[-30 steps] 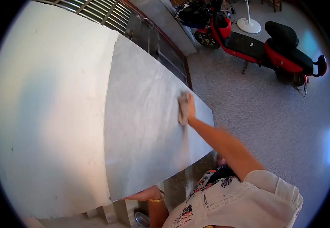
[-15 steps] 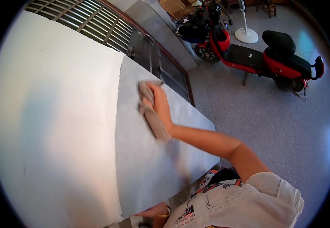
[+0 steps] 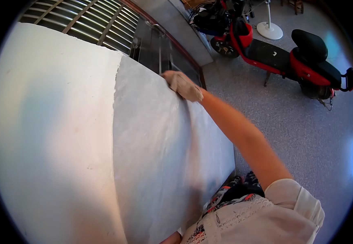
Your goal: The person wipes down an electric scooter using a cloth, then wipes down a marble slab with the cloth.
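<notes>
My right hand [image 3: 169,75] is closed on a grey-brown cloth [image 3: 187,88]. It presses the cloth at the far edge of a smooth grey panel [image 3: 152,134], where the fingers reach over the rim. A white painted surface [image 3: 54,122] adjoins the panel on the left along a rough seam. Only a small part of my left hand [image 3: 172,238] shows at the bottom edge, beside the panel; its fingers are hidden.
Beyond the panel are a barred metal grille [image 3: 83,20] and a dark metal door [image 3: 160,49]. A red and black electric scooter [image 3: 270,57] stands on the speckled floor [image 3: 274,134]. Behind it is a white fan base [image 3: 270,31].
My right hand has moved with the cloth from the middle of the grey panel outward to its far edge. Less of my left hand shows, and the view has shifted slightly.
</notes>
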The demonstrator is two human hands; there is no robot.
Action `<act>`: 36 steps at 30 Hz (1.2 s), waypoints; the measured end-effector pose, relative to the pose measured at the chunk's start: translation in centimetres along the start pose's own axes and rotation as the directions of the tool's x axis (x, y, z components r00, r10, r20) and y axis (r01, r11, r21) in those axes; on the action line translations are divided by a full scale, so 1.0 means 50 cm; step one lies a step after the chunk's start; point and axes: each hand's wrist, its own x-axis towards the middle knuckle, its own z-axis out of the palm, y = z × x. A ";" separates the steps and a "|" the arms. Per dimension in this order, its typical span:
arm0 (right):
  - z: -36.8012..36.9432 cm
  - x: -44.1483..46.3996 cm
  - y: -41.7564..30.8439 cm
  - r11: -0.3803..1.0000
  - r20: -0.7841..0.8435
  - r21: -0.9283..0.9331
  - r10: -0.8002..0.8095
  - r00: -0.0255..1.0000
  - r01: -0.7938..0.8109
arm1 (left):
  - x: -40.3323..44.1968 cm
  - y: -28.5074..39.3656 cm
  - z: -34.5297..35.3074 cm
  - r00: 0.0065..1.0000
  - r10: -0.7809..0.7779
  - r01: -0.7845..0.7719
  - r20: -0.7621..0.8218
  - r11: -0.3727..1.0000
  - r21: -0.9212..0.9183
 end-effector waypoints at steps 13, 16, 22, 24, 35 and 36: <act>0.023 0.116 -0.197 0.850 0.288 -0.153 -0.450 0.845 0.504 | 0.007 -0.010 0.016 1.000 -0.004 0.005 0.021 0.999 -0.037; 0.011 0.080 -0.138 0.979 0.233 -0.157 0.162 0.959 -0.127 | 0.011 -0.015 0.019 0.999 -0.006 0.007 0.043 0.999 -0.036; -0.094 -0.101 0.096 0.929 0.178 -0.298 0.278 0.944 -0.218 | 0.011 -0.020 0.020 0.997 0.000 0.005 0.073 0.998 -0.065; -0.116 -0.140 0.204 0.923 0.195 -0.304 0.301 0.934 -0.234 | 0.007 -0.021 0.013 0.996 -0.002 0.009 0.084 0.997 -0.077; 0.049 -0.369 0.216 0.843 -0.803 -0.032 0.298 0.517 -0.536 | 0.008 -0.024 0.006 0.994 -0.006 0.020 0.108 0.992 -0.121; 0.079 -0.391 0.206 0.822 -0.844 -0.053 0.267 0.465 -0.567 | 0.008 -0.024 0.004 0.994 -0.008 0.022 0.108 0.991 -0.129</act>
